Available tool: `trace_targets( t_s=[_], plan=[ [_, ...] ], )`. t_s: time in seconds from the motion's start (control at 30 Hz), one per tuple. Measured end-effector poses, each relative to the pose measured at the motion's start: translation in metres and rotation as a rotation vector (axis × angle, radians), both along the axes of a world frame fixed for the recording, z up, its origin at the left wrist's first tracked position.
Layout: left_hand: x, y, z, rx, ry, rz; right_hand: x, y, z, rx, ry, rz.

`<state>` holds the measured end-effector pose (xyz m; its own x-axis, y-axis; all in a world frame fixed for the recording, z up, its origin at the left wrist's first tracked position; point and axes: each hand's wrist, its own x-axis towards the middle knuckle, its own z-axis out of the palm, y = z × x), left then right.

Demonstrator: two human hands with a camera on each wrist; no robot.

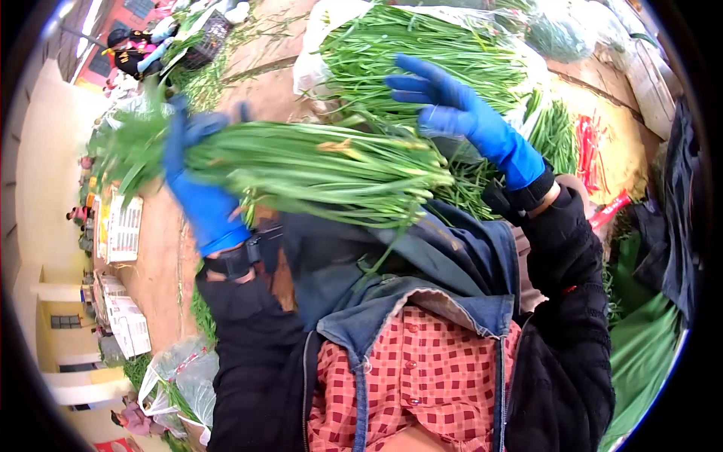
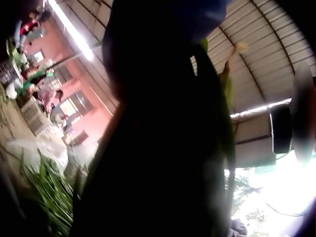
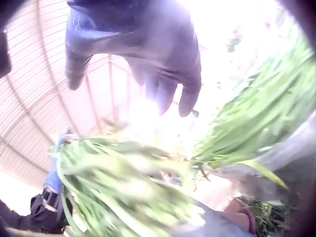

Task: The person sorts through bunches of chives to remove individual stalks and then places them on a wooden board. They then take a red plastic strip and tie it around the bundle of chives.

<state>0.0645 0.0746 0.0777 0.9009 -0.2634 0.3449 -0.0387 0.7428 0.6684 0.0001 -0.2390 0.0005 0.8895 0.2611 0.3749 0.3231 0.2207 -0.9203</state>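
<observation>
In the head view, the left hand [image 1: 197,181], in a blue glove, grips a bundle of green stalks [image 1: 316,169] near its leafy end. The fingers wrap round it and their tips are hidden behind the leaves. The bundle lies crosswise in front of the chest, with its cut ends pointing toward the right hand [image 1: 459,113]. That hand, also gloved in blue, is raised above the cut ends with its fingers spread and holds nothing. Behind it a heap of greens [image 1: 422,53] lies on a white plastic sack [image 1: 312,60], partly cut off by the top edge. White crates [image 1: 124,226] stand at the left and red strips [image 1: 591,151] lie at the right.

The left wrist view is mostly a dark blur. Only a patch of blue glove [image 2: 197,15] at the top and a few of the stalks [image 2: 224,98] can be made out, so the grip itself is not visible.

In the right wrist view, the right hand [image 3: 143,49] fills the top, its fingers apart and hanging free over the blurred bundle [image 3: 123,192]. The left hand [image 3: 54,173] shows small at the bundle's far end. The heap [image 3: 261,118] is washed out by glare.
</observation>
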Motion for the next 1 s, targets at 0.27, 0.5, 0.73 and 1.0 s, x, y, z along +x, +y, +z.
trace_targets(
  t_s=[0.27, 0.5, 0.73, 1.0],
  plan=[
    [-0.011, -0.003, 0.005, 0.306, 0.098, 0.067, -0.02, -0.025, -0.074, 0.972, 0.596, 0.86],
    [-0.025, 0.007, 0.03, 0.494, 0.196, 0.225, -0.025, -0.009, -0.053, 0.355, 0.598, 0.27],
    [-0.032, 0.019, 0.014, 0.451, 0.239, 0.26, -0.027, 0.014, -0.03, 0.402, 0.573, -0.034],
    [-0.014, 0.086, -0.043, 0.369, 0.277, 0.469, -0.015, -0.034, -0.097, -0.447, 0.46, -0.354]
  ],
)
